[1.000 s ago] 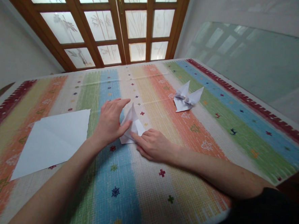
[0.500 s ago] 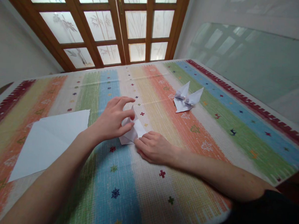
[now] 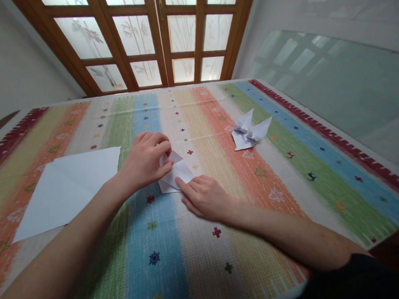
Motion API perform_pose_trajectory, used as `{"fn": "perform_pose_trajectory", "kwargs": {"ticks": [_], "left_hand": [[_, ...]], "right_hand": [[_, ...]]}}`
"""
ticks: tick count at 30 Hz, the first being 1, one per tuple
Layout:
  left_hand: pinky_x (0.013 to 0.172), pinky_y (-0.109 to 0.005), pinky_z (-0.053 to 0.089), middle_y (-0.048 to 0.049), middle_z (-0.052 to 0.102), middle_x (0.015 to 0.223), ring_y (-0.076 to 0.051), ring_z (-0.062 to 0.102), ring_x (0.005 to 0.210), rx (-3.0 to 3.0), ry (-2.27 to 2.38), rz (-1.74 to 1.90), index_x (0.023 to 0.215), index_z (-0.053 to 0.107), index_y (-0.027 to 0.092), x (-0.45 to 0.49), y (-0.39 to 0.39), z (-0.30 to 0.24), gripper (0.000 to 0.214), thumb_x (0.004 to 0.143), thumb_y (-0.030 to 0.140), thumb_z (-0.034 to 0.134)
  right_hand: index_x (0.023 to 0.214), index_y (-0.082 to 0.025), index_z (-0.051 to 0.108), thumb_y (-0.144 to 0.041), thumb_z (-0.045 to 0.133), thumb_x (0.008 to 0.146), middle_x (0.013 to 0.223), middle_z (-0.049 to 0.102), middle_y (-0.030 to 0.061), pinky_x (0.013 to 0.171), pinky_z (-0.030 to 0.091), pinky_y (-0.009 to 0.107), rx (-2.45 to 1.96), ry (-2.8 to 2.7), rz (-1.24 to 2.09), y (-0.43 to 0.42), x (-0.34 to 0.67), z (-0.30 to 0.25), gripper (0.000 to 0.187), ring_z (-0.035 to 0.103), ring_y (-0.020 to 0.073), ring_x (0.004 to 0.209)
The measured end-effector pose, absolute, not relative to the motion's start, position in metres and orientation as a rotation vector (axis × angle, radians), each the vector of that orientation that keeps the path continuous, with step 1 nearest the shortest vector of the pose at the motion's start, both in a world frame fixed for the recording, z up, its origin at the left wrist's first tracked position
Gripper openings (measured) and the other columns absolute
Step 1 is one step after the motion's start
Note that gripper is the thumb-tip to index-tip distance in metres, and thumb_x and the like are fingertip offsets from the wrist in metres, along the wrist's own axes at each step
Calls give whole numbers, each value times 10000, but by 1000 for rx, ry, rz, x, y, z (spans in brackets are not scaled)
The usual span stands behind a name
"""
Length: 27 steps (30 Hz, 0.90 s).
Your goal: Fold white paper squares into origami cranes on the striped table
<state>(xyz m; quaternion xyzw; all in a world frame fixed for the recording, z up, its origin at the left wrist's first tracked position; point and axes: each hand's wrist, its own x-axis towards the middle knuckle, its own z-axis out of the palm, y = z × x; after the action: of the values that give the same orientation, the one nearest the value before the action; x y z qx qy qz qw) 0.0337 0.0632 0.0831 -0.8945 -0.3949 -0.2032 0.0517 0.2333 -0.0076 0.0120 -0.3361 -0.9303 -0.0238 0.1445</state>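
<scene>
A small, partly folded white paper [image 3: 178, 171] lies in the middle of the striped tablecloth [image 3: 251, 180]. My left hand [image 3: 144, 162] is curled over its left side, fingers and thumb pinching a flap of it. My right hand [image 3: 205, 196] rests on the cloth at the paper's lower right, with the forefinger pressing the paper's edge flat. Part of the paper is hidden under my left fingers.
A finished white paper crane [image 3: 249, 132] stands further back on the right. A flat white sheet [image 3: 65, 188] lies to the left. Wooden glazed doors [image 3: 149, 33] stand behind the table. A glass-topped surface [image 3: 342, 81] adjoins on the right.
The raised pointed flap of the paper has been folded down flat. My left hand has gone from spread fingers to a closed pinch on it. My right hand has barely moved.
</scene>
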Motion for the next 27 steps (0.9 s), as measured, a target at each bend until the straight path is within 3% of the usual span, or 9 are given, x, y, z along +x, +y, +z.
{"fn": "perform_pose_trajectory", "kwargs": {"ticks": [2,6,8,11,16,20,27], "left_hand": [[922,-489,435,-89,638,1008,-284,579,959,-2707,-1220,-703,837,572,216,34,61,77,98,748,186,598],[930,-454,456,-92,650,1068,-263,614,988,-2689,-1262,-972,1221,507,183,33,58,63,467,762,180,593],[935,-433,463,-89,661,1083,-249,631,984,-2659,-1310,-1075,1309,454,173,31,57,57,556,775,205,604],[911,-405,480,-78,697,1026,-238,655,946,-2576,-1417,-1151,1244,529,174,31,54,50,447,814,269,605],[834,-393,506,-60,731,909,-239,676,854,-2372,-1631,-1256,968,652,196,38,48,42,212,846,358,592],[785,-391,507,-57,720,798,-243,671,783,-2282,-1634,-1208,861,654,193,46,45,39,208,835,397,621],[777,-359,509,-33,749,834,-218,682,786,-2337,-1765,-1366,829,689,211,53,41,39,212,859,393,584]], "right_hand": [[1337,-10,447,-294,465,959,889,684,125,691,394,347,-967,-2689,-74,-8,232,12,473,609,217,785],[1346,-20,439,-297,457,963,911,674,127,703,402,347,-981,-2707,-64,-9,231,12,473,603,216,815],[1347,-19,439,-302,465,958,921,672,127,703,408,351,-988,-2709,-75,-9,230,12,481,604,222,821],[1348,-15,439,-306,476,951,922,670,124,703,417,355,-987,-2707,-91,-9,231,11,493,606,229,822],[1345,-3,443,-286,455,961,905,667,135,696,418,364,-977,-2695,-62,-9,230,11,476,608,231,806],[1348,1,446,-288,446,963,900,661,134,693,419,368,-979,-2684,-72,-9,229,11,482,605,237,806],[1352,2,440,-274,418,969,884,663,137,682,417,364,-977,-2663,-76,-10,228,9,473,593,234,794]]}}
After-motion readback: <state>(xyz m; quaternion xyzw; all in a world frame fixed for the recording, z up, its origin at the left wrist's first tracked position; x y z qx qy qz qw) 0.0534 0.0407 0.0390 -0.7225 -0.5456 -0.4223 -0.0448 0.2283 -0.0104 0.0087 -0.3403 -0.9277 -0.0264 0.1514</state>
